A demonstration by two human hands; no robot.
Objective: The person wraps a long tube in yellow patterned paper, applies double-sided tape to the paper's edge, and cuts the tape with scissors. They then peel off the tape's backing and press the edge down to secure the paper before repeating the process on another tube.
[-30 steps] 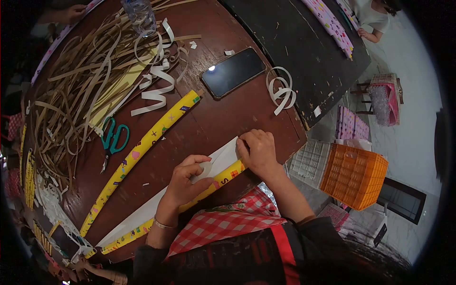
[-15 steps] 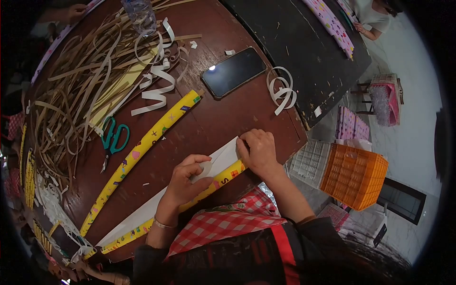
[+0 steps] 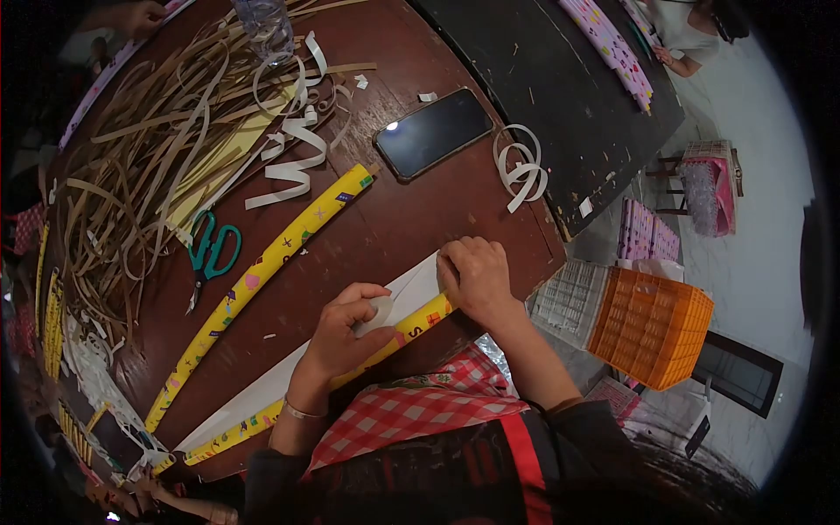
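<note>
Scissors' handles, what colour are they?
The handles are teal green, seen best in the head view.

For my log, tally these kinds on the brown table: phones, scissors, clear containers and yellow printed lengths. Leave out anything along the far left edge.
Phone: 1
Scissors: 1 pair
Clear container: 1
Yellow printed lengths: 2, the loose one and the one nearest the wearer
Total: 5
</note>
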